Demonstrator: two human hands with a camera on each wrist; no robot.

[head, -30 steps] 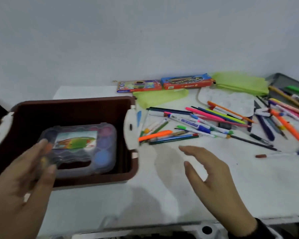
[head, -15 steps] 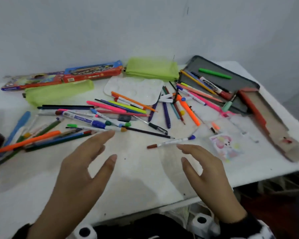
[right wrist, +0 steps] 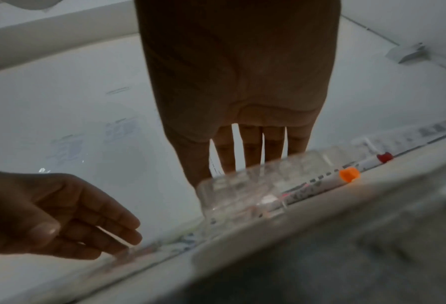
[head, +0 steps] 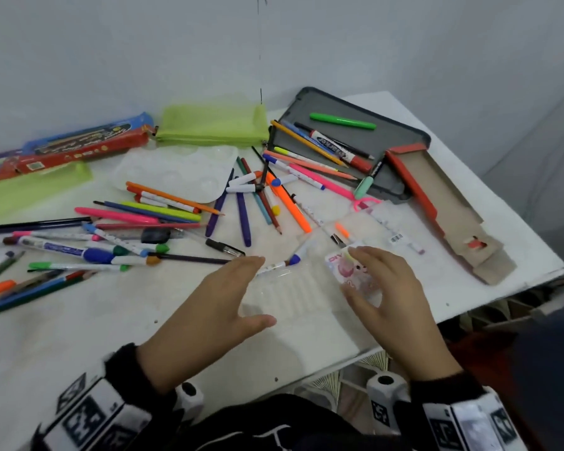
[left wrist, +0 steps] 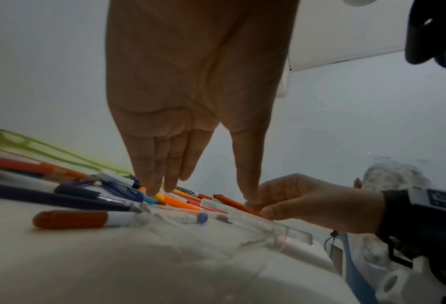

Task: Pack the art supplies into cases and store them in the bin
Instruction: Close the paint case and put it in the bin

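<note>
A clear plastic case (head: pixel 293 288) (pink sticker at one end) lies on the surface (head: pixel 79 336). The left hand (head: pixel 209 307) hovers spread at its left end, holding nothing; the right hand (head: pixel 388 297) loosely grasps its right end.

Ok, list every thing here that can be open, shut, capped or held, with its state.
Clear plastic case: lying flat, open.
Grey case: open, pens inside.
Red cardboard box: open, emptied.
Green pouch: lying flat, apparently zipped.
Left hand: open, holds nothing.
Right hand: fingers on the clear case.
</note>
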